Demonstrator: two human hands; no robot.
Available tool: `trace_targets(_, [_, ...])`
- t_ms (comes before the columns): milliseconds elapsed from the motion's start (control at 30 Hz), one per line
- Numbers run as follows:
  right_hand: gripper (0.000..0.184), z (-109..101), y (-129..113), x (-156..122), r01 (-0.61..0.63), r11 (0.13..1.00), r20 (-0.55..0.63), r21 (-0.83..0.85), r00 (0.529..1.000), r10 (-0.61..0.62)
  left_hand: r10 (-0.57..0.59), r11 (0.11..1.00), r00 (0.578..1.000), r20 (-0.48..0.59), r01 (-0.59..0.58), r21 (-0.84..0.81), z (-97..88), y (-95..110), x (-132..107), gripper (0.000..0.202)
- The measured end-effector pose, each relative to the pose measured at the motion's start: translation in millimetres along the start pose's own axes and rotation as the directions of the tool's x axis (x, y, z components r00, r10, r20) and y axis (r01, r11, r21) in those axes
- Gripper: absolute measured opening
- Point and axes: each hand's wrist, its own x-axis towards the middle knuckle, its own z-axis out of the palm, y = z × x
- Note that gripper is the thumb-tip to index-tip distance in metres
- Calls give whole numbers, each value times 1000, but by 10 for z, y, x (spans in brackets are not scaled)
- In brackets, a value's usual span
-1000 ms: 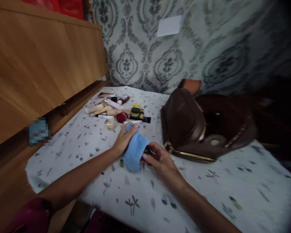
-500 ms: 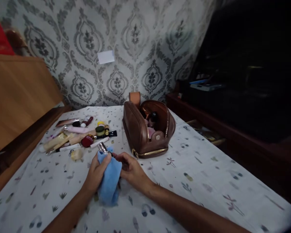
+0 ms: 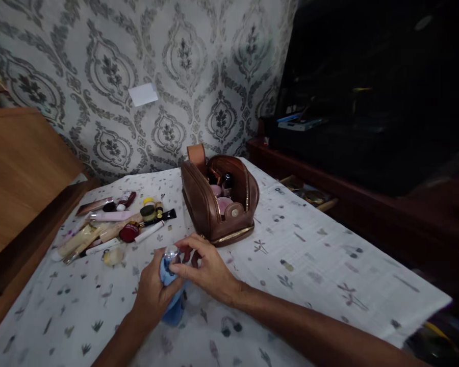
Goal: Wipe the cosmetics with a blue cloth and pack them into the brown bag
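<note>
My left hand (image 3: 151, 293) is closed round a blue cloth (image 3: 171, 300) that wraps a small bottle with a clear cap (image 3: 171, 253). My right hand (image 3: 204, 267) is closed too, its fingertips pinching the bottle's top just beside the cloth. Both hands hover low over the patterned white sheet (image 3: 309, 265). Just behind them stands a brown leather pouch (image 3: 206, 206), unzipped, with small cosmetic items showing inside.
Several cosmetics (image 3: 118, 224) lie scattered at the left: tubes, a red round compact, small jars. A wooden headboard (image 3: 19, 168) rises at the far left. A dark wooden unit (image 3: 352, 204) runs along the right, under patterned wallpaper (image 3: 176, 76).
The view has swung right and pulled back. My hands have bunched the cloth tighter round the bottle, and my right hand has come up onto its cap.
</note>
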Motion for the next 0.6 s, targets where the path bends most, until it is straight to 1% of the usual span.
trace_targets(100, [18, -7, 29, 16, 58, 998, -19, -24, 998, -59, 0, 999, 999, 48, -2, 42, 24, -35, 23, 34])
trace_targets(167, [16, -24, 53, 34, 79, 996, -34, -47, 996, -81, -5, 998, 991, 130, -3, 61, 29, -62, 48, 34])
trace_targets(233, [16, -49, 68, 53, 89, 994, -45, -61, 995, -92, -9, 996, 982, 189, -7, 84, 28, -88, 70, 33])
trace_targets(367, [20, -86, 70, 78, 114, 989, -53, -91, 991, -119, 1, 990, 977, 215, -31, 136, 14, -131, 103, 33])
trace_targets(500, [18, -103, 68, 92, 106, 988, -82, -117, 990, -116, 66, 978, 968, 240, -111, 176, -4, -157, 135, 33])
trace_targets(600, [17, -124, 64, 108, 125, 986, -116, -107, 984, -137, 98, 964, 959, 266, -158, 213, -15, -161, 149, 34])
